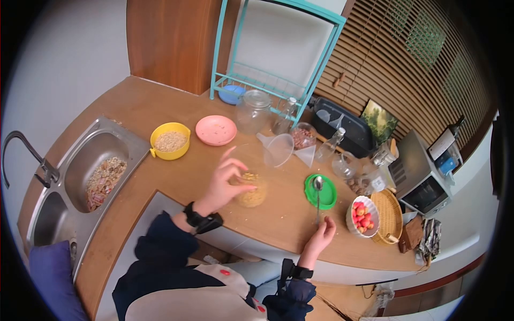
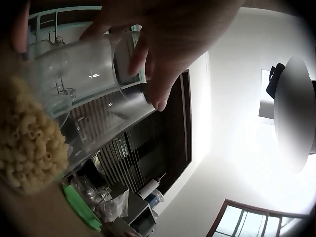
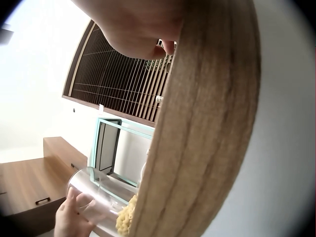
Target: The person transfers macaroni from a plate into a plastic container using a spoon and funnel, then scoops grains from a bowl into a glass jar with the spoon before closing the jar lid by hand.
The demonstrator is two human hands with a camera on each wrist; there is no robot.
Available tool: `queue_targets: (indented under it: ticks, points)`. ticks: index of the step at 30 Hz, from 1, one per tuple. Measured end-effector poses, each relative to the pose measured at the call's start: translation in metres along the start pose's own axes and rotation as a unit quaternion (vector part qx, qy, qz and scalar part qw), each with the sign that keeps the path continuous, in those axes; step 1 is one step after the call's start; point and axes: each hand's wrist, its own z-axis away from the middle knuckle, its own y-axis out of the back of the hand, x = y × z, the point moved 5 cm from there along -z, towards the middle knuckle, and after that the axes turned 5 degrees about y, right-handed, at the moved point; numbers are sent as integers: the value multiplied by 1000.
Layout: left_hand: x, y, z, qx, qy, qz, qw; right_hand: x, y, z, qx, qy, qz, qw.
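Observation:
My left hand (image 1: 227,179) grips a tall clear jar (image 2: 91,74) near its rim, with fingers and thumb round the wall. Macaroni (image 2: 32,140) fills the jar's bottom; the head view looks down on this pasta (image 1: 250,192). My right hand (image 1: 319,235) lies at the counter's front edge, fingers loosely bent, close to the handle end of a metal spoon (image 1: 318,183). The spoon's bowl rests on a green lid (image 1: 327,199). In the right wrist view the counter edge (image 3: 197,123) partly hides the right hand's fingers (image 3: 158,52).
Left on the counter (image 1: 176,184) are a yellow bowl (image 1: 186,150) of oats and a pink plate (image 1: 216,131). Funnels (image 1: 280,150), glass bottles and a lidded jar (image 1: 254,109) stand behind. A white bowl (image 1: 350,222) of red fruit is at right, a sink (image 1: 80,160) at far left.

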Motion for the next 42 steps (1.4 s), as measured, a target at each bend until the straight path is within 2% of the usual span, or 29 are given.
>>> queue_targets:
  ticks: [2,5,7,9,10,12,17,19,21,25,26,28,31,37,42]
  points:
    - [0,19,-9,-15,40,-2,999,-2,-1,0,-1,4,-6,1000]
    - [-3,46,-40,-12,8,-63,998,-4,-3,-1,-6,-1,-7,1000]
    - [8,64,-75,30,29,-76,996,-2,-3,0,-7,-26,-16,1000]
    - [-17,79,-110,56,-73,-138,986,-5,-2,1,-6,-31,-10,999]
    - [-28,86,-127,55,-76,-138,986,-6,-2,1,-4,-37,-2,999]
    - [-45,100,-158,97,-85,-233,964,-3,-2,0,2,-32,-14,999]
    - [-120,113,-217,62,-27,-338,939,1,-3,0,3,-32,-20,999]
    - [-146,113,-221,59,-12,-378,924,4,-3,-1,-4,-24,-2,1000]
    - [-170,116,-221,112,36,-422,899,5,-4,-1,-7,-18,3,1000]
    - [-194,110,-213,160,63,-413,894,9,-6,-2,-4,-12,-3,1000]
    - [-196,106,-213,158,57,-407,898,7,-6,-2,-1,-10,-4,1000]
    - [-205,102,-212,157,96,-407,895,3,-6,-1,2,-7,3,1000]
    - [-205,94,-208,184,66,-383,903,3,-6,-1,-3,-3,14,1000]
    - [-223,85,-202,148,103,-381,907,8,-5,-2,-7,-6,18,1000]
    - [-236,83,-192,150,99,-374,910,8,-6,-2,-12,-8,21,1000]
